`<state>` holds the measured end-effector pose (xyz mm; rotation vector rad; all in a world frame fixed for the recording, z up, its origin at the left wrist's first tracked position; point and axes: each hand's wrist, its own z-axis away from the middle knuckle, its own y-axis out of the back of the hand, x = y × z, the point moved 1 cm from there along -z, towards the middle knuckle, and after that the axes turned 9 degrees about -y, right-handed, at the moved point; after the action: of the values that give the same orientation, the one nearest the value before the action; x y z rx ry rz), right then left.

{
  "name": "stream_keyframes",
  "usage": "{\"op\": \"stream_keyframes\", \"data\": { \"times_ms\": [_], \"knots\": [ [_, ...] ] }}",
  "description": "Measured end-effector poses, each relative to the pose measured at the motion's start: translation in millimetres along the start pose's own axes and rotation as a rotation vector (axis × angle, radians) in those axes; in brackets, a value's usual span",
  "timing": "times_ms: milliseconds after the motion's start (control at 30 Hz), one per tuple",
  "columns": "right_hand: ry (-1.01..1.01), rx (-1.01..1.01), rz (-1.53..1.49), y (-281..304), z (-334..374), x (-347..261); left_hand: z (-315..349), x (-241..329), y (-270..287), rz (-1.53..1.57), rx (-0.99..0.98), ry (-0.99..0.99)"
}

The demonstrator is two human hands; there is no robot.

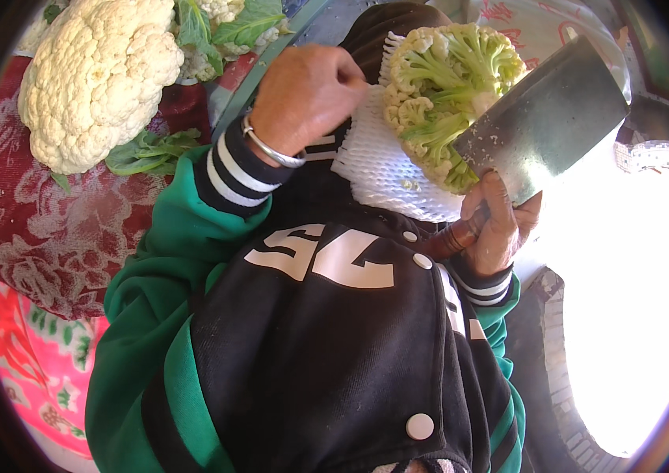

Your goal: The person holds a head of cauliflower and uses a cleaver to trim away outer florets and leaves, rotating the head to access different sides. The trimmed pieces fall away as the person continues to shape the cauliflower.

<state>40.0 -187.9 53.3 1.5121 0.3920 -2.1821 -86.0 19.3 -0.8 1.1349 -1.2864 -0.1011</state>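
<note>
A cauliflower point(449, 83), its pale green stalks turned up, rests on a white foam net point(397, 173) over my lap. My right hand point(496, 225) is closed round the handle of a cleaver point(547, 118), most of the handle hidden by the fingers. The broad dark blade slants up to the right, its left edge against the cauliflower's stalks. My left hand point(307, 94), with a silver bangle at the wrist, is closed at the net's left edge and seems to pinch it; its fingertips are partly hidden. Small crumbs lie on the net and blade.
At upper left a large white cauliflower point(98, 79) sits on dark red patterned cloth point(51, 229), with green leaves point(228, 31) beside it. A pink flowered cloth point(43, 363) lies below. Behind the blade is a pale plastic bag point(508, 12). Bright glare fills the right side.
</note>
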Motion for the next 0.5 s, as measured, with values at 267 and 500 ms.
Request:
{"op": "stream_keyframes", "data": {
  "times_ms": [267,500],
  "knots": [
    [-0.011,-0.01,-0.022,-0.8,-0.2,0.2,-1.6,-0.7,0.2,0.119,0.006,-0.076],
    [-0.005,-0.021,-0.01,0.5,-0.3,0.3,-3.4,14.7,-10.9,0.265,-0.035,0.001]
  ]
}}
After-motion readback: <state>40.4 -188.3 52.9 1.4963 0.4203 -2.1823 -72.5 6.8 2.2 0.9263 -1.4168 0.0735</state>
